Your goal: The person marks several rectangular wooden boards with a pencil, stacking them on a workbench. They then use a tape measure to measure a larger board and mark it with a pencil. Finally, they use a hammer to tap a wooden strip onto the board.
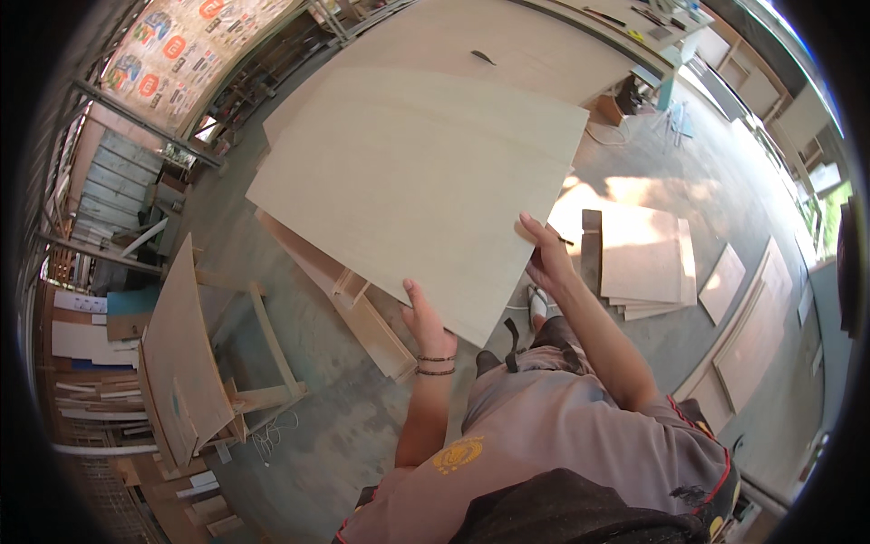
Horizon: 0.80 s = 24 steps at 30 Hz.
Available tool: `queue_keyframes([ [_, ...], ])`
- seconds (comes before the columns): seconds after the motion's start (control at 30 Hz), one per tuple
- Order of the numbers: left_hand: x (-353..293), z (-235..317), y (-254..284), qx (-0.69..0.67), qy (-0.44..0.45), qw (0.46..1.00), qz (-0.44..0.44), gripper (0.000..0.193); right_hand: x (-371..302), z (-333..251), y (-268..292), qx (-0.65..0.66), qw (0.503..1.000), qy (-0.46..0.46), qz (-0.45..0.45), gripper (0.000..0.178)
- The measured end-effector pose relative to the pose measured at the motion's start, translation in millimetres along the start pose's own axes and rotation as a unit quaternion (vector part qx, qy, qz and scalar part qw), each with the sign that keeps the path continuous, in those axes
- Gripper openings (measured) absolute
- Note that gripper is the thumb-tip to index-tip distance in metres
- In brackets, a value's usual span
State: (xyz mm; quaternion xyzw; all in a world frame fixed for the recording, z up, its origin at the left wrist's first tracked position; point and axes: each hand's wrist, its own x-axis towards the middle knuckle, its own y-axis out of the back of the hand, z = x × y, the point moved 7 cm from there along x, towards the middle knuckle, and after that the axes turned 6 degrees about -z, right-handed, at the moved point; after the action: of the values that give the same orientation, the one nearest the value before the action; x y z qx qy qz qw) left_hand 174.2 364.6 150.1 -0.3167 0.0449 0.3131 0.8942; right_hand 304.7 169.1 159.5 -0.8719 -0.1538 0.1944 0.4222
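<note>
A wide, pale plywood panel (412,195) is held tilted in front of me, its near corner close to my body. My left hand (428,328) grips its near left edge, thumb on the upper face and the other fingers hidden below. On the right edge, my right hand (549,261) is closed round the panel, thumb on top. A short, thin dark stick (564,240) juts out beside that hand; its kind is unclear. Behind the panel lies another large pale board (426,41), with a small dark curved piece (483,57) on it. Wooden parts (362,331) show below the panel.
On the floor to my right, several cut boards (645,258) are stacked, with longer panels (752,331) farther right. A curved board (188,354) leans by a wooden frame (270,335) at left. Tools lie on a workbench (666,54) at the far right.
</note>
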Motion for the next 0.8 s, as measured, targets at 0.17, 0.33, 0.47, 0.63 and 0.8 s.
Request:
queue_keyframes([
  [0.17,-39.8,-16.0,5.5,-0.044,0.07,0.995,-0.059,0.048,-35.0,-10.9,32.6,-0.021,0.999,-0.02,-0.04,0.048],
  [0.33,-23.8,26.5,28.1,-0.123,0.038,0.981,-0.144,0.041,-109.0,-42.8,27.2,-0.01,0.998,0.068,-0.008,0.048],
  [0.47,-17.4,15.5,40.2,-0.105,0.038,0.972,-0.209,0.042,-178.5,-84.8,34.5,-0.058,0.993,0.099,0.006,0.043],
  [0.63,-99.3,-34.1,-20.9,-0.141,0.088,0.94,-0.298,0.053,-270.3,-143.1,96.4,-0.086,0.983,0.152,0.052,0.04],
  [0.8,-174.4,-56.6,-86.1,-0.122,0.239,0.889,-0.372,0.052,-407.8,-169.1,116.6,-0.051,0.96,0.216,0.17,0.045],
])
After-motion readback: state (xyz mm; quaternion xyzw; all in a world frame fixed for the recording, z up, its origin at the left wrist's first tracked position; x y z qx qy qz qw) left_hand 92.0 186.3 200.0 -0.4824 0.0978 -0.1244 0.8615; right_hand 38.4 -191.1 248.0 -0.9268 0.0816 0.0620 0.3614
